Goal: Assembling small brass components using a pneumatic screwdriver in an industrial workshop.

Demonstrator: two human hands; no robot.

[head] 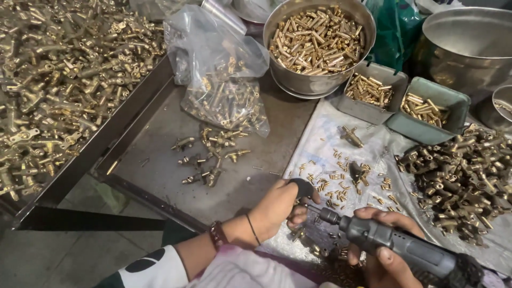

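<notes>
- Down at the near edge, we curl our left hand [277, 210] around a small brass fitting [298, 220], mostly hidden by the fingers, wrist bent inward.
- Our right hand [385, 250] grips a grey electric screwdriver [397, 246], its bit [314, 209] angled left toward that fitting.
- Just beyond our hands, loose brass screws [341, 178] litter a white sheet [320, 138], leaving little bare room.
- Left of the sheet, a grey metal tray [160, 165] offers open surface; a dark fittings pile [461, 181] crowds the right.
</notes>
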